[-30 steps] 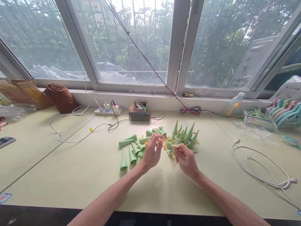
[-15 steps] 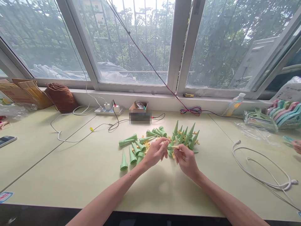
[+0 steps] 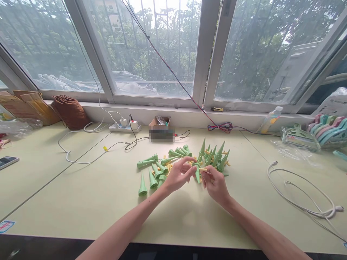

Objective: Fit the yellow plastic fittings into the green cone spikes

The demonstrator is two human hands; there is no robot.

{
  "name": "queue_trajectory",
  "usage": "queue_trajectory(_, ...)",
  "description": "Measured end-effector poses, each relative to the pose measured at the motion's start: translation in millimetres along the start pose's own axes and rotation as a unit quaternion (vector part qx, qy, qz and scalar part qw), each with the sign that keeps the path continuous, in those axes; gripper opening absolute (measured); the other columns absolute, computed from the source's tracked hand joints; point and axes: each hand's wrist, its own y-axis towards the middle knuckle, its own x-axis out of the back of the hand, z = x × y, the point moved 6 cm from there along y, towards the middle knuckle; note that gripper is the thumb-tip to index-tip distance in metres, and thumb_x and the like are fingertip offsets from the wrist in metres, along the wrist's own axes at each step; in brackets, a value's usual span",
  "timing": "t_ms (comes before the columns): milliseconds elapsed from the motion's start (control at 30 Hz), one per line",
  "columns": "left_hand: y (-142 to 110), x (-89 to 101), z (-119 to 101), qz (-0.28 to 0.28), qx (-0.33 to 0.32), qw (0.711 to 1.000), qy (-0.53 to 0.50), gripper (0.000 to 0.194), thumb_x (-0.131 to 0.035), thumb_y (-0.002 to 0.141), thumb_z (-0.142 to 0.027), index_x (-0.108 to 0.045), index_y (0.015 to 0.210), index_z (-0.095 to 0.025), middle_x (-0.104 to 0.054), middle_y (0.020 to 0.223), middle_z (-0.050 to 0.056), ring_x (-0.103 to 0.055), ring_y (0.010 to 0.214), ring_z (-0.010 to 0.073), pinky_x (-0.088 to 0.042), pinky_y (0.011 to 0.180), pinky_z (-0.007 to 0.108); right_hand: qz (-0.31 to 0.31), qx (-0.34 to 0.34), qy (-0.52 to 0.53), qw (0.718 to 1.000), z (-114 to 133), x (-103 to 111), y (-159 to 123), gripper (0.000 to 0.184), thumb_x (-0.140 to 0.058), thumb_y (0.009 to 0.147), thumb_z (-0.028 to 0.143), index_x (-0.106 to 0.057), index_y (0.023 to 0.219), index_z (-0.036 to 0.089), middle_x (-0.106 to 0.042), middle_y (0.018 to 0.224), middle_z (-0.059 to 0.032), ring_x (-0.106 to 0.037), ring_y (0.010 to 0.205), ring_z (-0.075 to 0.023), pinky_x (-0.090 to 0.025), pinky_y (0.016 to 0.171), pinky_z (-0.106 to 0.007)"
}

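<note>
Between my hands is a green plastic watering spike (image 3: 197, 174), its tip pointing down toward the table. My left hand (image 3: 177, 174) pinches it near its wide collar. In the fingers of my right hand (image 3: 214, 180) is a small yellow valve piece (image 3: 203, 169), which meets the side of the collar; how far it goes in I cannot tell. Loose green spikes (image 3: 153, 179) lie and stand left of my left hand, with small yellow pieces (image 3: 169, 167) partly hidden behind it. Beyond my right hand stands a cluster of spikes fitted with yellow pieces (image 3: 218, 153).
Along the back are a power strip (image 3: 125, 127), a small cardboard box (image 3: 160, 122), bundled wires (image 3: 220, 127) and a bottle (image 3: 270, 119). White cable (image 3: 303, 202) loops over the right side. Packaged brushes (image 3: 300, 137) and a brown bag (image 3: 71, 112) stand farther out.
The spike in my left hand has turned so its tapered body shows pointing down. My left fingers have shifted on it. At the right edge, another person's hand has left the view.
</note>
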Motion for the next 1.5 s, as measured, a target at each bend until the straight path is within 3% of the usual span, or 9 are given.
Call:
queue_trajectory(467, -0.9, -0.3, -10.2, 0.016, -0.039, 0.997, 0.060, 0.040, -0.063, 0.089, -0.039, -0.058, 0.124, -0.020, -0.057, 0.086, 0.001, -0.059, 0.065, 0.0101, -0.052, 0.059, 0.023, 0.004, -0.016, -0.006, 1.000, -3.8, 0.1, -0.3, 0.024, -0.048, 0.099, 0.032, -0.051, 0.078, 0.021, -0.046, 0.056, 0.0050, -0.045, 0.045, -0.0102, -0.038, 0.046, -0.023)
queue_trajectory(867, -2.3, -3.2, -13.1, 0.031, -0.118, 0.985, 0.124, 0.043, -0.057, 0.092, -0.028, -0.054, 0.134, -0.022, -0.063, 0.111, 0.011, -0.058, 0.068, 0.0098, -0.049, 0.051, 0.019, 0.004, -0.024, -0.007, 1.000, -5.9, 1.0, 0.9, 0.025, -0.049, 0.099, 0.033, -0.052, 0.078, 0.021, -0.045, 0.054, 0.0061, -0.044, 0.044, -0.0101, -0.038, 0.047, -0.024)
queue_trajectory(1300, -7.8, -5.1, -11.8, 0.026, -0.222, 0.938, 0.264, 0.034, -0.047, 0.098, -0.020, -0.052, 0.131, -0.024, -0.064, 0.118, 0.011, -0.061, 0.071, 0.0115, -0.051, 0.059, 0.024, 0.004, -0.028, 0.008, 1.000, -7.3, -0.1, 0.4, 0.024, -0.050, 0.098, 0.034, -0.051, 0.078, 0.021, -0.045, 0.056, 0.0058, -0.045, 0.045, -0.0103, -0.038, 0.046, -0.024)
queue_trajectory(1500, -10.8, -5.1, -7.6, 0.004, -0.266, 0.900, 0.346, 0.033, -0.043, 0.099, -0.019, -0.051, 0.130, -0.024, -0.064, 0.122, 0.013, -0.068, 0.089, 0.0179, -0.055, 0.068, 0.028, 0.005, -0.027, 0.008, 1.000, -5.9, -0.3, 0.7, 0.024, -0.050, 0.098, 0.034, -0.051, 0.077, 0.021, -0.045, 0.055, 0.0057, -0.045, 0.044, -0.0106, -0.038, 0.045, -0.024)
